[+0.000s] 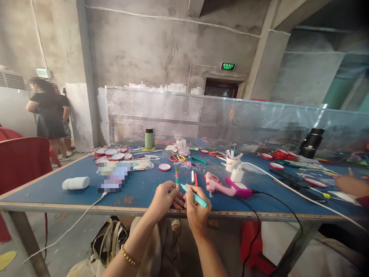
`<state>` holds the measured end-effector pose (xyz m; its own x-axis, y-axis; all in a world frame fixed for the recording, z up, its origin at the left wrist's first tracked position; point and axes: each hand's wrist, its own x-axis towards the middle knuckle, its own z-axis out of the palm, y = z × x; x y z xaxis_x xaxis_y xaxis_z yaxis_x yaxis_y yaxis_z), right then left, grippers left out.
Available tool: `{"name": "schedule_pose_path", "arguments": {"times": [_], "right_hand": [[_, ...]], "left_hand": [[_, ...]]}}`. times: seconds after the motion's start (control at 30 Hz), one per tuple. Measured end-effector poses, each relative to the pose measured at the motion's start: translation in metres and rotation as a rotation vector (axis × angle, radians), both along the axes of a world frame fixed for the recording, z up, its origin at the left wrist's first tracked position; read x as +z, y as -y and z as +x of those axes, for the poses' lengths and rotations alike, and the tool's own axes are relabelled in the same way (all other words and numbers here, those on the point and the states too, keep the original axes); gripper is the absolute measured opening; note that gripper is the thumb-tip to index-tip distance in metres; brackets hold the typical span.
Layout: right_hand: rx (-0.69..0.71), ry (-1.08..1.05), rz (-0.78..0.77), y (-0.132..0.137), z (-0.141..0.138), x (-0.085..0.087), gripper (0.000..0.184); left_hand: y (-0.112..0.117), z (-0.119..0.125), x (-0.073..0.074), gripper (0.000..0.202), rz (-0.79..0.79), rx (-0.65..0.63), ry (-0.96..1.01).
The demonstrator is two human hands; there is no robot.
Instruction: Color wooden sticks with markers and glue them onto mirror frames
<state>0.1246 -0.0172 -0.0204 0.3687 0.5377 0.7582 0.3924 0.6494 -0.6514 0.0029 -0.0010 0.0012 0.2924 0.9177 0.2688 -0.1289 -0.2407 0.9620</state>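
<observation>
Near the table's front edge, my left hand (168, 195) pinches a flat narrow stick (177, 175) that stands up from the fingers, coloured in green, red and pale bands. My right hand (196, 207) is closed round a teal marker (198, 197), its tip pointing at the stick's lower part. Just beyond the hands lie a green-and-white marker (193, 176) and a red marker (196, 179). A pink glue gun (217, 185) rests to the right of them. Behind the stick is a round red-rimmed disc (164, 167).
Red-rimmed discs (117, 156) are piled at the back left, near a green bottle (149, 139). A white bottle (75, 183) lies left. Scissors (198, 160), a cup of pens (232, 163) and cables stand right of centre. A perforated metal screen (173, 115) borders the back. Another person's arm (350, 186) is at far right.
</observation>
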Motion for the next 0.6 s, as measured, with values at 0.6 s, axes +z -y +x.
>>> {"name": "schedule_pose_path", "arguments": {"times": [0.6], "right_hand": [[0.112, -0.185, -0.052, -0.0004, 0.0009, 0.0071, 0.030]], "left_hand": [[-0.0074, 0.0072, 0.0004, 0.032, -0.019, 0.083, -0.010]]}}
